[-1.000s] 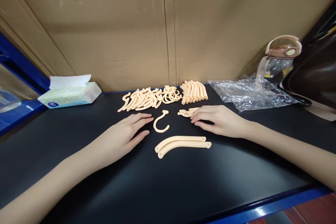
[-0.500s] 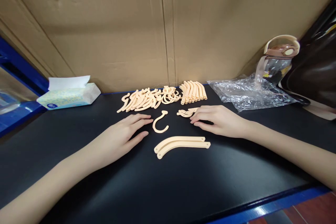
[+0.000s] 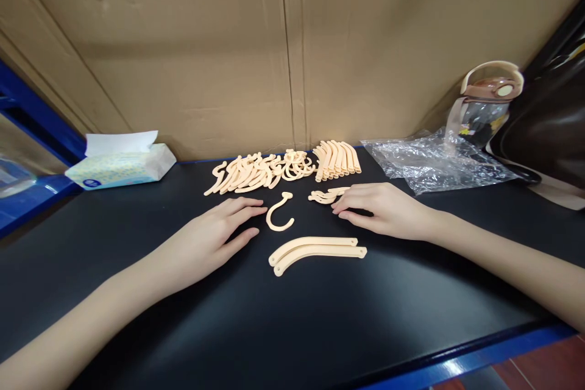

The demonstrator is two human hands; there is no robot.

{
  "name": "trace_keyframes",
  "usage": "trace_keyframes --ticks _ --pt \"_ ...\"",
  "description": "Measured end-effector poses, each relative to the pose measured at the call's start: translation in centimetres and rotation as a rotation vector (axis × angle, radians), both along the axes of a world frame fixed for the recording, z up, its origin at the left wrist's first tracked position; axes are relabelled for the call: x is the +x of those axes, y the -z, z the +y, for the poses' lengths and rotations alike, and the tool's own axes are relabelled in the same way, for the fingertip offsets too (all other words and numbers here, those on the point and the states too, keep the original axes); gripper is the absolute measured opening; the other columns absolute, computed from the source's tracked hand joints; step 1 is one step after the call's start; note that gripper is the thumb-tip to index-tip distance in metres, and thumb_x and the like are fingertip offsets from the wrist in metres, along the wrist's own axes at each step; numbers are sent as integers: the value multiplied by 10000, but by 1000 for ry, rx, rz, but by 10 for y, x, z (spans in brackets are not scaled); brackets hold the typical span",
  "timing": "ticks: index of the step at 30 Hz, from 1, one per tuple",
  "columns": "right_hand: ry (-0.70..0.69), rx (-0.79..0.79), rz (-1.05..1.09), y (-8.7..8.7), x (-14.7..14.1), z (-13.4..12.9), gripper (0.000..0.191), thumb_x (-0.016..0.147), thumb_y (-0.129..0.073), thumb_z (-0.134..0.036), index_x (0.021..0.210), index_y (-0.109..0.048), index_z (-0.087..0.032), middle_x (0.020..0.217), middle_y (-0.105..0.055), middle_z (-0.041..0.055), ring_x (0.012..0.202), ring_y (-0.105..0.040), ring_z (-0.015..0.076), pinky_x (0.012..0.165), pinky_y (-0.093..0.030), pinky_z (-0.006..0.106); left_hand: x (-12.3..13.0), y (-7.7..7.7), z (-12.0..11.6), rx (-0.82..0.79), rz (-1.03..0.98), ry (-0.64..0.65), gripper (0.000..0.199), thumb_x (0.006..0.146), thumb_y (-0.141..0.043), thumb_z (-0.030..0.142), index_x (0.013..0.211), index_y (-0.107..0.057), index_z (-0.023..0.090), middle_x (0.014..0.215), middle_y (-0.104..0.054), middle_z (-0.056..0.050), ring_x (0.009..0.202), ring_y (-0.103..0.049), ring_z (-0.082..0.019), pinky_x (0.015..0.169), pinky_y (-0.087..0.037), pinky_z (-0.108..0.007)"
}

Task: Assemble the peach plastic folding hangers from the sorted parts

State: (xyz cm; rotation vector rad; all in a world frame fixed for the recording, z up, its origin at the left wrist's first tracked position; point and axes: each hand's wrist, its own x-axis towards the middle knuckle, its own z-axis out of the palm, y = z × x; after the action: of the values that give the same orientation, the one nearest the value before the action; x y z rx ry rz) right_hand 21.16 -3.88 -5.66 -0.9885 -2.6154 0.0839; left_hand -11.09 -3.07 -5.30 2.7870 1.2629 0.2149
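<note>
Full stillness: nothing we can make out has shifted over the last second.
We judge the work paused. The left hand [image 3: 223,225] holds nothing, fingers slightly spread, one fingertip just beside the loose hook [image 3: 269,217] on the black table [image 3: 283,329]. The right hand [image 3: 384,207] has fingers close together, thumb apart; they partly cover the small curved pieces [image 3: 323,197], and we cannot tell whether they touch. Two curved bars [image 3: 315,248] lie side by side, nearer us than the hook; a jumbled pile [image 3: 256,173] and a neat row [image 3: 338,160] sit behind.
</note>
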Motion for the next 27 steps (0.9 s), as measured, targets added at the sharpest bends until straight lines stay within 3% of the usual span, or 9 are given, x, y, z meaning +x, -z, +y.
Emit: trace_keyframes --ticks 10,16,20,27 --pt "-12 6 -5 1 -1 0 246 939 -427 -261 980 -662 -199 982 -676 37 891 -619 162 804 -487 306 1 0 -2 -22 -19 3 421 930 -359 474 1263 -520 273 1357 -497 -30 1251 -456 -237 1066 -373 -414" --pt "-12 1 -17 1 0 1 246 941 -429 -267 993 -656 -188 998 -666 35 907 -606 159 817 -483 302 3 -1 -5 -24 -79 -76 505 911 -390 508 1364 -388 284 1401 -447 -28 1260 -448 -245 1075 -359 -407" --pt "-17 6 -24 1 0 0 245 943 -426 -266 999 -651 -185 1012 -659 38 915 -600 159 821 -482 303 4 -1 -6 -42 -108 -75 496 916 -385 511 1364 -389 300 1402 -447 -25 1271 -434 -242 1083 -345 -420" --pt "-27 12 -29 2 0 0 244 946 -417 -265 998 -645 -193 1012 -654 44 914 -595 163 809 -485 307 8 3 -7 -139 -79 -13 440 916 -392 516 1335 -444 394 1499 -320 22 1371 -288 -276 1109 -256 -518"
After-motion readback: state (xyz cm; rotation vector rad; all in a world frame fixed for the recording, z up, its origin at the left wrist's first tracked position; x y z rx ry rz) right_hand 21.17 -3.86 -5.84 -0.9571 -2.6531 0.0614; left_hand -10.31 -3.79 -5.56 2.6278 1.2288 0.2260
